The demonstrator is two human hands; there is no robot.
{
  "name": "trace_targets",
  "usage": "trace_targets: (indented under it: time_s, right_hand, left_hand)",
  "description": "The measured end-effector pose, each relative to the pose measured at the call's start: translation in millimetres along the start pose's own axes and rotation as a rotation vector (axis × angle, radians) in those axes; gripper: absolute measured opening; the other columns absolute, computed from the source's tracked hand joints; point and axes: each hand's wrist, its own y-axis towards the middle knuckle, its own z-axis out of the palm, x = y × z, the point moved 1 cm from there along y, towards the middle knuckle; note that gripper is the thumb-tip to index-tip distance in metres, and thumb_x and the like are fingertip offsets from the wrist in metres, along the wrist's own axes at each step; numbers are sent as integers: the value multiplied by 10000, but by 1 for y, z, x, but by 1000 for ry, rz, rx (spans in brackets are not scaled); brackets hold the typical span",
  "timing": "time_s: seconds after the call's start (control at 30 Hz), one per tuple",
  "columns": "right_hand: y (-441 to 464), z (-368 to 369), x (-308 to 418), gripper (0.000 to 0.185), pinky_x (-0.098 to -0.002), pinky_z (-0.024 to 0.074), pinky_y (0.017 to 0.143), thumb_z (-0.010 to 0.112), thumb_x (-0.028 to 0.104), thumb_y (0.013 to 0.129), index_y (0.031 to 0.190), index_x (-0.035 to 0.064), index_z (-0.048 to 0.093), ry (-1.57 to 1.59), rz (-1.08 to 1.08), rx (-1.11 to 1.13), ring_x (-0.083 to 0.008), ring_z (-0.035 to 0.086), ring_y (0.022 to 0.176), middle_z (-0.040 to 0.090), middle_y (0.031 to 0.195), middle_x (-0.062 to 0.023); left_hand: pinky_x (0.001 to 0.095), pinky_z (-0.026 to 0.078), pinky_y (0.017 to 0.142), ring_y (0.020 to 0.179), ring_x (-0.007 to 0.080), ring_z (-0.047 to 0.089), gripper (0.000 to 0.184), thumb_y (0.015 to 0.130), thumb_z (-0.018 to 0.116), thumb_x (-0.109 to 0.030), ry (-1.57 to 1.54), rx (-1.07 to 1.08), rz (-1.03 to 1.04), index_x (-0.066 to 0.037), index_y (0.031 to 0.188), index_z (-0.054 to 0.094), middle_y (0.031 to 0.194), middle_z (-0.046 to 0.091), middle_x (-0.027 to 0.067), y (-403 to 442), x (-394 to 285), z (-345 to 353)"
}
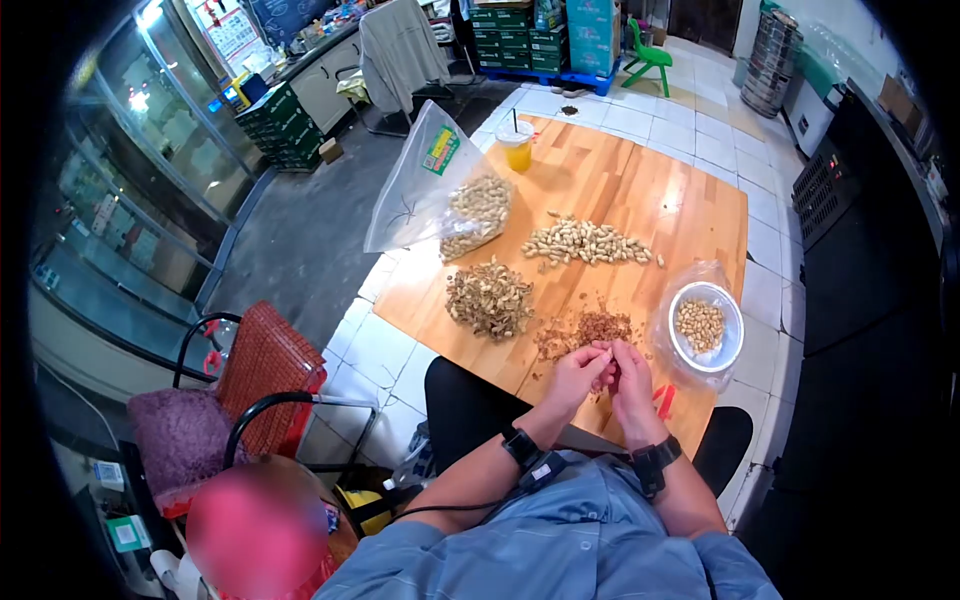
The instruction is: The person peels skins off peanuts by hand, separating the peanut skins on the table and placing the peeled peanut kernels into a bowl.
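Note:
My left hand (pixel 581 376) and my right hand (pixel 630 375) meet at the fingertips over the near edge of the wooden table (pixel 690 210). Both are closed in a pinch; whatever is between the fingers is too small to make out. Reddish-brown skins (pixel 602 326) lie just beyond them. To the left is a heap of empty shells (pixel 489 299). Unshelled peanuts (pixel 585 243) form a pile farther back. On the right, a white bowl (pixel 731 343) lined with plastic holds shelled peanuts (pixel 700 324).
A clear bag of peanuts (pixel 478 212) and a cup of yellow drink (pixel 516 146) stand at the table's left back. A red strip (pixel 664 401) lies beside my right hand. A red chair (pixel 262 385) is at left, a green chair (pixel 648 62) behind.

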Motion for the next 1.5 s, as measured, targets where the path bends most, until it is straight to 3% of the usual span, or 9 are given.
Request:
trace_targets:
  time_s: [0.17,0.37,0.5,0.6,0.73,0.83,1.03,1.13,1.5]
  right_hand:
    - [1,4,2,298,-217,392,464,473,253,1030,1028,9,643,25,4,6,-50,428,553,586,744,2]
    - [3,8,-5,246,-218,441,578,451,193,1024,1131,22,593,26,-78,-37,-66,509,699,667,1003,-61]
    - [2,2,-7,259,-217,463,662,448,161,1018,1189,17,579,90,-31,16,-86,550,767,659,1020,-70]
    - [3,-9,-13,282,-218,472,685,449,141,1013,1229,5,569,85,14,27,-94,567,784,656,1018,-70]
    - [5,-16,-14,301,-220,479,709,452,102,997,1251,-9,569,80,78,42,-97,586,817,648,1000,-55]
    - [7,-17,-16,300,-217,477,709,460,79,989,1255,-5,572,36,99,25,-87,582,825,645,999,-40]
    - [8,-21,-21,307,-215,491,757,477,45,977,1267,15,571,-12,95,61,-86,591,862,645,1048,-29]
    - [6,-16,-19,309,-227,504,802,480,50,981,1276,19,567,-40,96,26,-97,604,915,642,1100,-38]
    - [2,-3,-7,366,-236,506,837,454,62,998,1354,9,520,-50,91,46,-103,609,951,634,1150,-58]
  left_hand:
    - [216,447,597,659,76,570,165,992,579,-205,-47,-39,-18,-55,973,645,795,653,16,6,6,0]
    - [209,449,572,640,77,577,154,983,595,-202,-106,-137,-32,-56,993,644,805,663,21,11,7,3]
    - [212,462,564,639,74,589,150,977,604,-178,90,-180,48,-35,983,650,777,660,22,9,-4,6]
    - [225,480,556,619,75,597,161,975,605,-154,479,-170,197,-2,959,656,744,659,25,4,-11,3]
    - [330,494,531,564,200,643,134,935,623,-128,713,-182,388,-2,906,659,693,674,121,-3,-18,6]
    - [377,505,580,624,294,655,129,920,620,-134,904,-188,480,-13,912,664,715,665,144,-6,-26,6]
    - [410,506,640,743,330,646,135,899,629,-150,976,-218,632,-26,924,675,841,655,166,-7,-27,3]
    - [401,503,657,774,336,639,125,884,658,-135,1026,-231,610,-20,929,678,857,636,155,-6,-26,2]
    - [395,503,643,748,313,624,128,853,684,-110,1119,-273,741,-28,952,682,847,597,125,-6,-27,0]
